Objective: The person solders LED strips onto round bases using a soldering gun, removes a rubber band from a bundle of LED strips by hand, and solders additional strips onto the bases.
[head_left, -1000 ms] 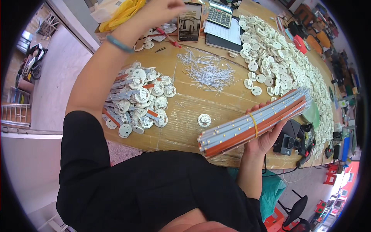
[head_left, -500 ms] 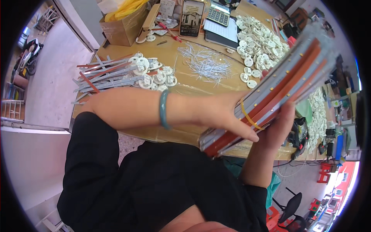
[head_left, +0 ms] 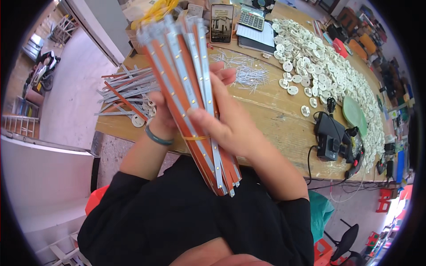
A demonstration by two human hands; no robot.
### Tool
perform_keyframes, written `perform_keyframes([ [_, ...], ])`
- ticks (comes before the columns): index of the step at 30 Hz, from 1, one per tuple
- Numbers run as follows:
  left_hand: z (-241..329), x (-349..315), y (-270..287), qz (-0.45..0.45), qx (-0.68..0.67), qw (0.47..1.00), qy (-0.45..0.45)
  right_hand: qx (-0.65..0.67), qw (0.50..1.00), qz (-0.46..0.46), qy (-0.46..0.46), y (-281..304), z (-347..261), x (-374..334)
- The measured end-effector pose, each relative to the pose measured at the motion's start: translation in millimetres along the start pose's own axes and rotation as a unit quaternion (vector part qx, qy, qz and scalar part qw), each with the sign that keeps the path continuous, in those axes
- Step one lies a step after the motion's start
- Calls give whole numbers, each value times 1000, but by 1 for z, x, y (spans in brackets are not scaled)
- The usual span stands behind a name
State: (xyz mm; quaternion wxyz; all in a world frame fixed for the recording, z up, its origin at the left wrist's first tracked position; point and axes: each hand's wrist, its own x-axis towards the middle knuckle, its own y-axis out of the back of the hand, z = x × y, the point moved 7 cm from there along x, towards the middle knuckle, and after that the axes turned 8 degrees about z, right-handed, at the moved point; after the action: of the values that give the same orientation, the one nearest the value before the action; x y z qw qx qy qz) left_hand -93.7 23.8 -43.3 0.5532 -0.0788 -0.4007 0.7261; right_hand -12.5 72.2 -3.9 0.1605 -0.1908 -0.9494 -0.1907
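Observation:
A thick bundle of LED light strips (head_left: 184, 84), grey and orange-brown with small yellow chips, leans upright above the table's front edge. A yellow rubber band (head_left: 194, 138) circles it below the middle. My left hand (head_left: 162, 116), a bluish bracelet on its wrist, is closed around the bundle's left side and back, with most fingers hidden. My right hand (head_left: 230, 115) grips the right side, its thumb pressed on the front strips and some fingertips showing behind. The bundle's upper ends are blurred.
More strips (head_left: 126, 84) lie at the table's left, with white round plastic pieces. A large heap of such pieces (head_left: 306, 57) covers the right. Thin white sticks (head_left: 252, 76), a phone (head_left: 221, 24), a calculator (head_left: 251, 20), a green plate (head_left: 353, 115) and a black corded device (head_left: 328, 144) lie around.
The bundle has swung from the right to the left and now tilts leftward at its top. My left hand has shifted to its left side, my right hand to its right front.

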Motion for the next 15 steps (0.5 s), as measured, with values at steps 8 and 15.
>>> perform_keyframes([
  [8, -3, -14, 2, -38, -142, 989, -2, -241, 960, 35, 140, 24, -28, -73],
  [15, -24, -18, 4, 10, -112, 993, 41, -367, 913, 25, 178, 30, -39, -80],
])
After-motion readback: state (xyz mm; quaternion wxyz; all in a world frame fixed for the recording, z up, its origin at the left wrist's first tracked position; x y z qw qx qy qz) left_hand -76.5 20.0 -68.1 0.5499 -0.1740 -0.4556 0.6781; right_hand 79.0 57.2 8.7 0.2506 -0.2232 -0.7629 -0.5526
